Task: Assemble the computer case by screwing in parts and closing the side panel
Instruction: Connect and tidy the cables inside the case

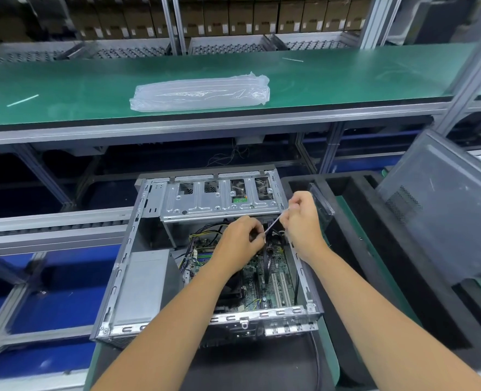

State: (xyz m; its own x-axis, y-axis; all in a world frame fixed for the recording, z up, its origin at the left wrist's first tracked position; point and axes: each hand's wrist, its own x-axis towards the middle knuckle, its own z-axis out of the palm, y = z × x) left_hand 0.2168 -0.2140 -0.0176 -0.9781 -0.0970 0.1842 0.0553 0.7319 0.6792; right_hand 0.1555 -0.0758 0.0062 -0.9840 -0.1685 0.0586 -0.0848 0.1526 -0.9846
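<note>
From the head view, we see the open computer case (205, 255) lying on the desk, our left hand (240, 241) and right hand (301, 221) each pinching an end of a thin tie (271, 225) above the cables. Pull carelessly and we may snag wiring or stress the motherboard (264, 280).

The computer case (205, 249) is bare, dull-shining sheet metal with a perforated drive cage (219, 198), the side panel (442, 204) is matt dark grey metal, the bench top (92, 80) is smooth matt green, and the bag (199, 93) is glossy, crinkled clear plastic.
</note>
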